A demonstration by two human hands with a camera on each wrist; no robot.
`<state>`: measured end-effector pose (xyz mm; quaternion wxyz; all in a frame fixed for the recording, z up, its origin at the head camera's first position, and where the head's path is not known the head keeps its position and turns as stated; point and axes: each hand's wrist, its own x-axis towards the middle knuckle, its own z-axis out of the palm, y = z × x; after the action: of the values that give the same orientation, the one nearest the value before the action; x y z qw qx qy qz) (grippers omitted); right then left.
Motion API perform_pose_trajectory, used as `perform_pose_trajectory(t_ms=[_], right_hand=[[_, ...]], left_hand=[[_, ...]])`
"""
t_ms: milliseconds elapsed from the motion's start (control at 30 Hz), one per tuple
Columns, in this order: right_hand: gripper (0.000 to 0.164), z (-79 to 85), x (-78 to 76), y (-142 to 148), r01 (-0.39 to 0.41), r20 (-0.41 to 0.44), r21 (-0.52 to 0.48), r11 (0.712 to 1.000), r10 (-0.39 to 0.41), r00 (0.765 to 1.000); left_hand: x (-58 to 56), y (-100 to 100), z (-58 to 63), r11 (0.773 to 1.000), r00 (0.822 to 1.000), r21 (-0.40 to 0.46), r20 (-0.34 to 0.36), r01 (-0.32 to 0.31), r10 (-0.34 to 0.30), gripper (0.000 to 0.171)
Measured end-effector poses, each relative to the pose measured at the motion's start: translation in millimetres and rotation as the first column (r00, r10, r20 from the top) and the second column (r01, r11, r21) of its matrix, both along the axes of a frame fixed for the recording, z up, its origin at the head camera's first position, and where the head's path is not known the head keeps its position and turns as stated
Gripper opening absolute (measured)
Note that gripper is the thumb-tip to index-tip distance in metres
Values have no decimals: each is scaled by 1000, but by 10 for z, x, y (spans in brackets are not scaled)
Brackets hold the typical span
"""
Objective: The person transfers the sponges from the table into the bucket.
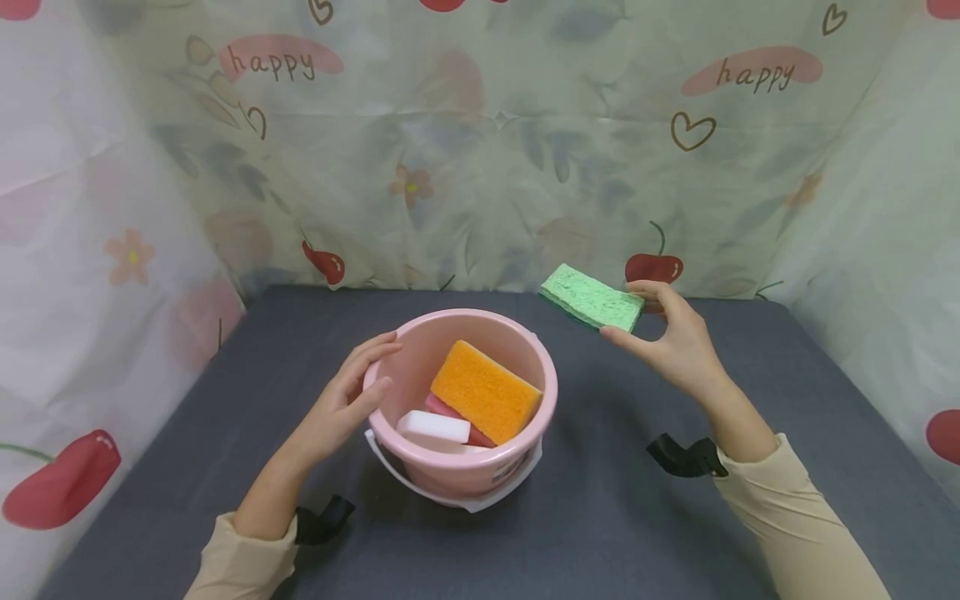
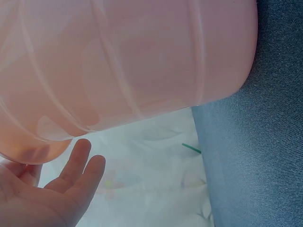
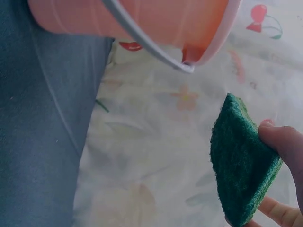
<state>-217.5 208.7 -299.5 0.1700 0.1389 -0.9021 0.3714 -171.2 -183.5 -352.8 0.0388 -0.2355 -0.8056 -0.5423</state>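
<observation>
A pink bucket (image 1: pixel 465 467) stands in the middle of the dark table. My left hand (image 1: pixel 345 400) holds its rim at the left, while two fingers (image 2: pixel 80 165) of that hand stretch free beside the wall in the left wrist view. Inside the bucket lie an orange sponge (image 1: pixel 487 392), a white block (image 1: pixel 433 427) and a red piece (image 1: pixel 480 437) partly hidden under the sponge. Off to the right, my right hand (image 1: pixel 678 342) pinches a green scouring sponge (image 1: pixel 592 296) by one end, raised above the table. Its dark green scrubbing side (image 3: pixel 241 161) shows in the right wrist view.
The bucket's white handle (image 1: pixel 480 503) hangs down at its front. Behind the dark grey table (image 1: pixel 600 533) hangs a patterned curtain (image 1: pixel 487 200), with more of the cloth along both sides. A black strap (image 1: pixel 686 457) sits at the right wrist.
</observation>
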Motion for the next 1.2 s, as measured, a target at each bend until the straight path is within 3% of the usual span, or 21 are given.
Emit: perform_pose_trajectory(t_ms=[533,1200], right_hand=[[58,142,191,-225,-92,-36,-18,996,91,995],[62,82,378,-536,-205,-31,28,978,205,978]], left_hand=[[2,2,-2,1000,1000,1,-13,0,0,45],[11,-6,6,1000,1000,-8,-3,3,-3,46]])
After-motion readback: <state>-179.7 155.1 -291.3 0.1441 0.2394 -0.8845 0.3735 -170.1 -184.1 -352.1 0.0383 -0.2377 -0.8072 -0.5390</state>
